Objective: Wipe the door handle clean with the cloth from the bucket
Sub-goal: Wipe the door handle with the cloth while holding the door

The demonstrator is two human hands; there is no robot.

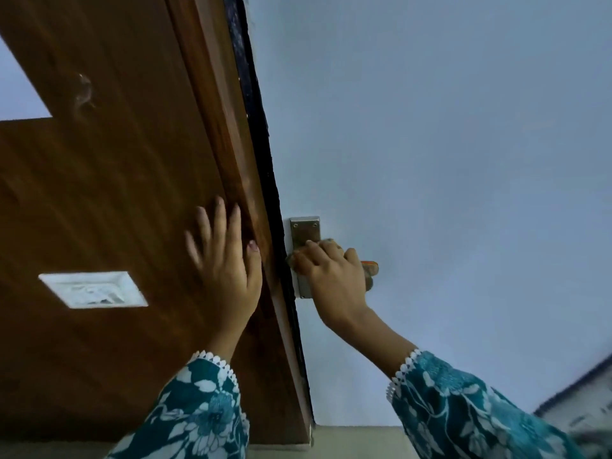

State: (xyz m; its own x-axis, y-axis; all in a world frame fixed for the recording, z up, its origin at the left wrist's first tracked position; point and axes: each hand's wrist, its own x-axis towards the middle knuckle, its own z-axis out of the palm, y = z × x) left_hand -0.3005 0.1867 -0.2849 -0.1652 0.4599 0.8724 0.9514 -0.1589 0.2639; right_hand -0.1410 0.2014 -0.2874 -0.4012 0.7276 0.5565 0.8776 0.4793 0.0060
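A metal door handle plate (304,230) is fixed to the pale blue surface (447,160), just right of a dark edge strip. My right hand (331,276) is closed around the handle's lever, which is mostly hidden under the fingers. A bit of cloth (370,267), orange and greenish, sticks out past the knuckles on the right side. My left hand (225,263) lies flat against the brown wooden panel (109,193), fingers spread, holding nothing. No bucket is in view.
A white square plate (92,289) is set into the brown wood at the left, and a small hook-like fitting (82,91) sits higher up. A pale floor strip (351,442) runs along the bottom, with a blurred dark-edged object (583,402) at the lower right.
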